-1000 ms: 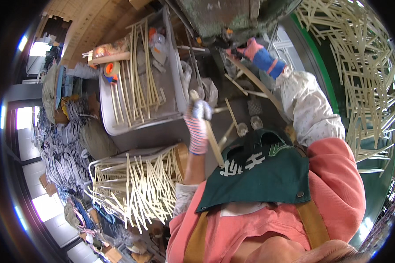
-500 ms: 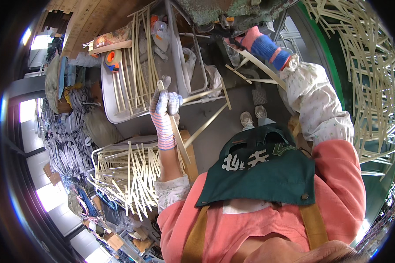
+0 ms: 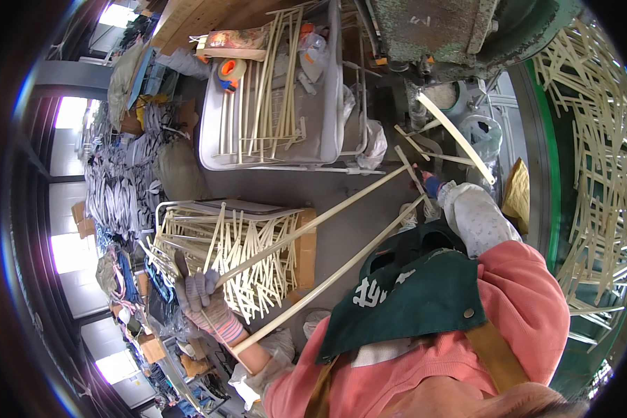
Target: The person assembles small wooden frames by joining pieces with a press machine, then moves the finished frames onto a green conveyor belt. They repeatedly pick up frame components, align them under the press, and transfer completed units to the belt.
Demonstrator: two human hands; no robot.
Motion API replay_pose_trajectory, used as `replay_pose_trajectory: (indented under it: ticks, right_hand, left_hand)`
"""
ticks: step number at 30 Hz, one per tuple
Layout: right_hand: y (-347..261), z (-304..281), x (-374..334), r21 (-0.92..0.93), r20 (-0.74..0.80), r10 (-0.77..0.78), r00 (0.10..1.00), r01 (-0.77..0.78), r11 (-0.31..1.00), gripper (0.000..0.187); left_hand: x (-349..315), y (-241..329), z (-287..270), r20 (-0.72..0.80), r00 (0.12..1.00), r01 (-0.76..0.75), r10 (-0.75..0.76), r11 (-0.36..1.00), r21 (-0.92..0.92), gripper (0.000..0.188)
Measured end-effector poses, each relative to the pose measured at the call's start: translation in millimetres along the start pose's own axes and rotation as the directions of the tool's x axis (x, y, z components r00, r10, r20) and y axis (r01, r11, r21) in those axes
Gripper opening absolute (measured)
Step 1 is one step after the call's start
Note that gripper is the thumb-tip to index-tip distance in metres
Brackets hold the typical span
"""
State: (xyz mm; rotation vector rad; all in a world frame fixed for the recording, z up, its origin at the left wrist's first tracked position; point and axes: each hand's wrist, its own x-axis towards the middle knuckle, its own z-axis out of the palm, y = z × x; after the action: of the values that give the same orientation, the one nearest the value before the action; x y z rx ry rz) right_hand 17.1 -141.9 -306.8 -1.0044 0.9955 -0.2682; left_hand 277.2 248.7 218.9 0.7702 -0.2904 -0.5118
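A cream metal frame [image 3: 320, 277] stretches across in front of me, two long thin bars with a short crosspiece at each end. My left hand [image 3: 203, 298], in a grey-palmed glove with a striped cuff, is closed around its left end. At the right end, near my apron, my right hand [image 3: 430, 184] in a blue and red glove grips by the crosspiece; its fingers are partly hidden. Beyond that hand, below the green machine [image 3: 435, 31], a curved cream bar [image 3: 456, 138] stands among thinner rods.
A grey tray-like cart [image 3: 212, 143] at the upper left holds long cream rods, an orange tape roll [image 3: 230, 71] and plastic bags. Below it, many cream pieces [image 3: 258, 261] lie heaped by a cardboard box [image 3: 304, 249]. Stacked cream frames [image 3: 599, 153] line the right side.
My left hand has swung down and left, and my right hand has come back from the machine toward my apron. The cream frame now spans between them. My view has shifted too.
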Motion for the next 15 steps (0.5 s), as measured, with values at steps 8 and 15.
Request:
replay_pose_trajectory:
  ticks: [8,15]
  right_hand:
    - [-144,29,-175,0.356,0.409,-0.216,0.887,0.063,0.932,0.011]
    - [-194,102,-259,-0.272,0.562,-0.090,0.822,0.286,0.919,0.030]
  left_hand:
    - [-67,-6,-170,-0.549,0.815,0.300,-0.186,-0.675,0.674,0.060]
    - [-70,-279,-1,-0.028,0.960,0.205,-0.279,0.628,0.751,0.036]
